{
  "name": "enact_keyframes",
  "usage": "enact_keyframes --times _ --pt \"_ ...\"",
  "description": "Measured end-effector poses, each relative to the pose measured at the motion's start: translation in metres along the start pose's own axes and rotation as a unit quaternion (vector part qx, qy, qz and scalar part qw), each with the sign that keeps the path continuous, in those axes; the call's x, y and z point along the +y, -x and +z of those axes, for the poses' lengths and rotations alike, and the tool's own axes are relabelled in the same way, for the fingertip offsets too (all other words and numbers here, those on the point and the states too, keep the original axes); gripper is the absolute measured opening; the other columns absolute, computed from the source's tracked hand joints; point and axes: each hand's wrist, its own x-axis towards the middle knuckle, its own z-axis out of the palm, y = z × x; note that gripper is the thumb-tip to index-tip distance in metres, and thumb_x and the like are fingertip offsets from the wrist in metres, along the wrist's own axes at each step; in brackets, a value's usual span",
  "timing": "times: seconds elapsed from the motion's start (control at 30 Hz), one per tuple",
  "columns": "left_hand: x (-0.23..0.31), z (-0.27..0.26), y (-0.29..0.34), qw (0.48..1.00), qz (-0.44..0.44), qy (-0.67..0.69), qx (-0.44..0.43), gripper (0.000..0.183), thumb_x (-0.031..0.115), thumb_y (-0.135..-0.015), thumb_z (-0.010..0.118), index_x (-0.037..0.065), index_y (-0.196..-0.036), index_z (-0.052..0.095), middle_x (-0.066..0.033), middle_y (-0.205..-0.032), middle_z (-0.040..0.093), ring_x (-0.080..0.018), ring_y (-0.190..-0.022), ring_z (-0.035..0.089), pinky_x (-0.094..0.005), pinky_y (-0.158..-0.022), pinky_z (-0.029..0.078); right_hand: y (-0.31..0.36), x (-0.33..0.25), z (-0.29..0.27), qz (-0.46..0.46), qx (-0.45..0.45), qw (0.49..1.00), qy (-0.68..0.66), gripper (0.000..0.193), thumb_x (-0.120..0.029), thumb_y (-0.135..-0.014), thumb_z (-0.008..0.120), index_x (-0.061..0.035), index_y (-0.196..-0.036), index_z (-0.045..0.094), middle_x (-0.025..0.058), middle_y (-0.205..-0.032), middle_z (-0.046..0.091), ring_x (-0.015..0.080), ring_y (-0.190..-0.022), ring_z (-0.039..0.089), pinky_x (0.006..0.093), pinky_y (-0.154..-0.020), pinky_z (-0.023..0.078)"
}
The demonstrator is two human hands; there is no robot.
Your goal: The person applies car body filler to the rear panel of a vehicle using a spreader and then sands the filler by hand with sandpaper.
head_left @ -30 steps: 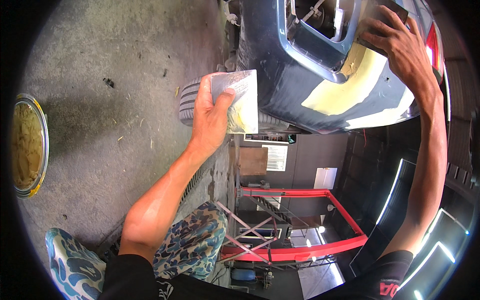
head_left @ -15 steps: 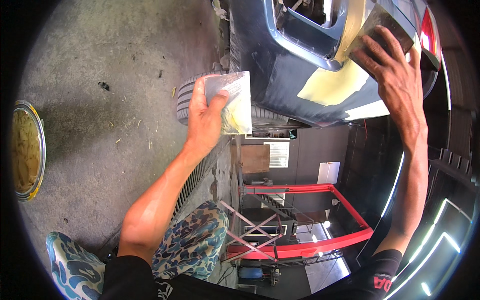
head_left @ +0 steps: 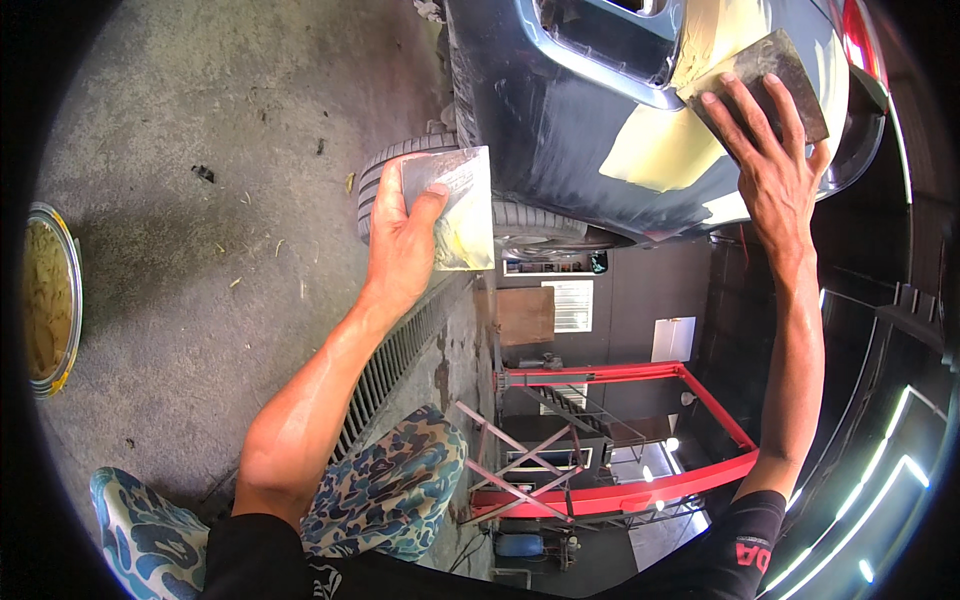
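Observation:
My left hand (head_left: 400, 240) grips a square, flat metal plate (head_left: 465, 190) with its thumb on top; yellow body filler is smeared over the plate's lower part. My right hand (head_left: 782, 180) is stretched up to the car's dark blue body (head_left: 525, 105), its fingers laid over a dark, flat filler spreader (head_left: 758, 68) against the panel. The thumb of that hand is mostly hidden. Beside the window opening, a pale yellow filler patch (head_left: 655, 150) shows below the spreader, and a filler strip (head_left: 712, 35) runs above it.
A round open tin (head_left: 52, 300) of yellowish filler stands on the concrete floor (head_left: 200, 110) at the far left. The car's tyre (head_left: 385, 190) is behind my left hand. A floor grate (head_left: 400, 340) and a red lift frame (head_left: 620, 495) lie beyond my knees.
My right hand and the spreader have moved down along the panel, exposing more of the filler strip above. The view has shifted slightly; my left hand still holds the plate.

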Motion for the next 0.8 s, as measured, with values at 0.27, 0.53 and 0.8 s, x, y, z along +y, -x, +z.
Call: enact_keyframes --times 0.27,0.53,0.8 --pt "-0.012 -0.004 0.006 1.0 -0.009 -0.024 0.016 0.029 0.008 -0.1 0.056 0.002 -0.128 0.055 -0.0078 -0.116 0.065 -0.0139 -0.108 0.059 -0.031 -0.096 0.049 0.012 -0.018 0.021 0.053 0.041 0.998 -0.005 0.087 0.006 -0.083 0.063 -0.047 -0.151 0.051 -0.0204 -0.162 0.042 0.0137 -0.151 0.034 0.0475 -0.1 0.024" --pt "-0.004 -0.008 0.005 0.999 -0.012 -0.026 0.02 0.029 0.009 -0.101 0.055 0.003 -0.129 0.054 -0.0053 -0.117 0.064 -0.0122 -0.107 0.058 -0.0297 -0.097 0.047 0.044 -0.032 -0.044 0.242 0.137 0.955 -0.102 0.062 0.007 -0.084 0.069 -0.0293 -0.135 0.062 -0.0138 -0.148 0.06 0.0227 -0.152 0.038 0.0788 -0.113 0.008" --pt "-0.002 0.0 -0.004 0.999 -0.02 0.021 0.018 0.03 0.008 -0.101 0.054 0.003 -0.131 0.054 -0.0055 -0.119 0.064 -0.0131 -0.109 0.058 -0.03 -0.099 0.047 0.001 -0.007 -0.09 0.067 0.11 0.99 -0.056 0.051 -0.005 -0.085 0.072 -0.0173 -0.134 0.065 -0.0028 -0.127 0.071 0.0198 -0.116 0.065 0.0372 -0.1 0.046"
